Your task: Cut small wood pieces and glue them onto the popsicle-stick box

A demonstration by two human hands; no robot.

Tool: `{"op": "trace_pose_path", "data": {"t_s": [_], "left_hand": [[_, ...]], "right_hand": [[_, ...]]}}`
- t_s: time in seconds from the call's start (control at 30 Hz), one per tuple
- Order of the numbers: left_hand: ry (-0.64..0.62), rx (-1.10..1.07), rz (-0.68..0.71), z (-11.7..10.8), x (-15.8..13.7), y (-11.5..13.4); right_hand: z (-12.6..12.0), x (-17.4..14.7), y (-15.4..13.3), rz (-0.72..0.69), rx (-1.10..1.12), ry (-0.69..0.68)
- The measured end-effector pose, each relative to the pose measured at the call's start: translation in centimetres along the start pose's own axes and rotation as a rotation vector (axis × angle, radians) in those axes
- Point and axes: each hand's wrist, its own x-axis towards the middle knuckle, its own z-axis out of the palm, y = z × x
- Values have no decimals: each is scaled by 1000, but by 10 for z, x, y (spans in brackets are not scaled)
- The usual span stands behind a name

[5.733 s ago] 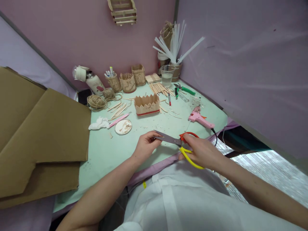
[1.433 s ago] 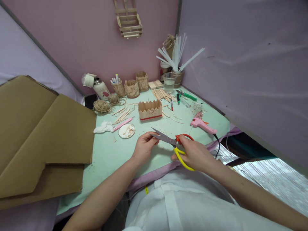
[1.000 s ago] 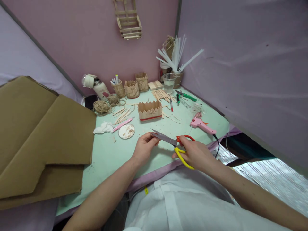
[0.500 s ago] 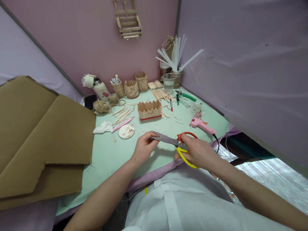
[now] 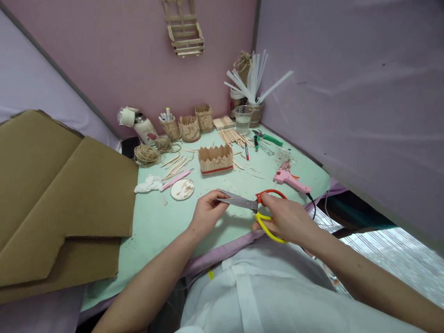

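Observation:
My right hand [image 5: 282, 217] is closed round the red and yellow handles of a pair of scissors [image 5: 244, 202], whose blades point left and stand slightly apart. At the blade tips, my left hand [image 5: 210, 210] pinches something too small and too hidden to make out. Both hands are above the front of the pale green table [image 5: 152, 254]. Beyond them stands a wooden box [image 5: 215, 159] with a zigzag top edge and a red stripe along its base. A white round lid [image 5: 182, 189] holding small wood bits lies left of the blades.
A pink glue gun [image 5: 291, 179] with its cord lies at right, near green-handled pliers [image 5: 272, 139]. Wooden sticks [image 5: 234, 137], a twine ball [image 5: 147, 155] and a cup of water [image 5: 243, 121] are farther back. Large cardboard [image 5: 97, 194] covers the left side.
The scissor blades have opened a little wider at the tips. Both hands stay in nearly the same place, and the things on the table have not moved.

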Motion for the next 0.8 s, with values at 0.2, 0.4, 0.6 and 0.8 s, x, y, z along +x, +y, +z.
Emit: {"op": "trace_pose_path", "data": {"t_s": [0.2, 0.4, 0.6, 0.8], "left_hand": [[-4, -35, -41, 1, 1, 2], [-35, -83, -77, 1, 2, -2], [-137, -262, -238, 4, 3, -4], [-226, -349, -364, 4, 1, -4]], "right_hand": [[0, 0, -1, 19, -14, -14], [6, 1, 0, 64, 270, -23], [8, 18, -16, 81, 930, 112], [3, 28, -35, -13, 1054, 137]]}}
